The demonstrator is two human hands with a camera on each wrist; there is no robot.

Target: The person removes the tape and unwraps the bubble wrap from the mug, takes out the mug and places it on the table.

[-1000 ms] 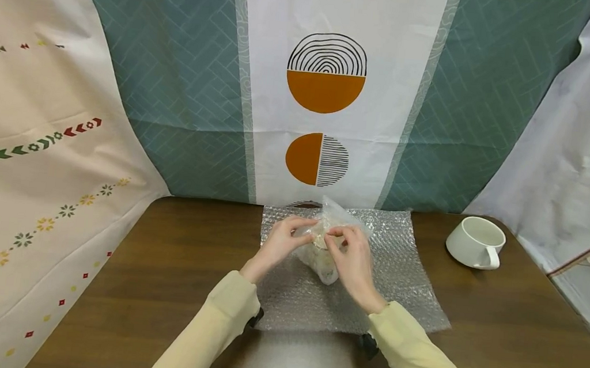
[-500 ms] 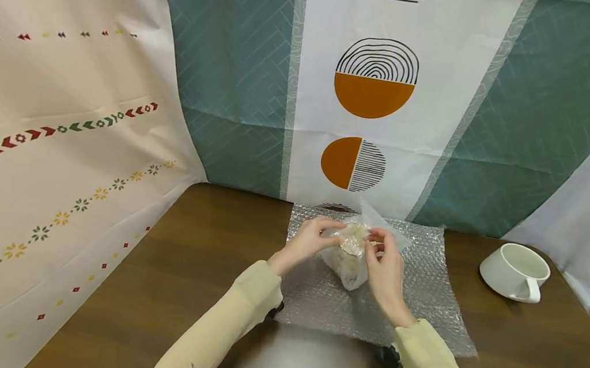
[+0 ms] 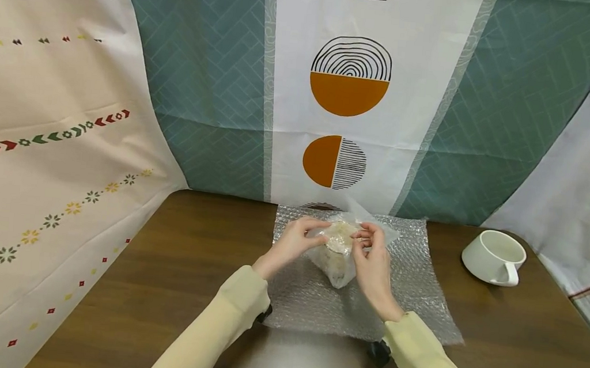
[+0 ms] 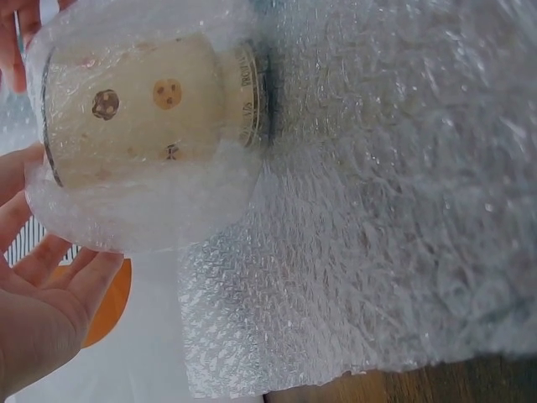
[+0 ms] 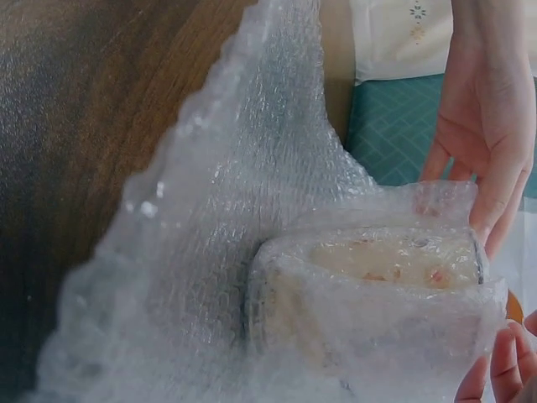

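Note:
A cream cup [image 4: 134,113] with cookie prints stands wrapped in translucent plastic wrap [image 3: 339,274] on a bubble wrap sheet [image 3: 316,313]. In the left wrist view, dark lettering circles its base. My left hand [image 3: 293,240] pinches the wrap's upper left side near the rim, thumb and fingers apart across its edge. Across from it, my right hand [image 3: 374,268] holds the wrap at the upper right with bent fingers. Between the hands the top of the bundle looks covered by shiny film. The right wrist view shows only the right fingertips [image 5: 506,365].
A white mug [image 3: 494,257] stands to the right on the brown table [image 3: 201,246], its handle toward the front. The bubble wrap sheet reaches back to the patterned curtain [image 3: 311,110]. A corner of the wrap [image 3: 360,212] sticks up behind the bundle.
My hands have moved farther apart at the bundle's top, and more of the film-covered top shows between them. The head view swung left, then partly back. The mug stays put.

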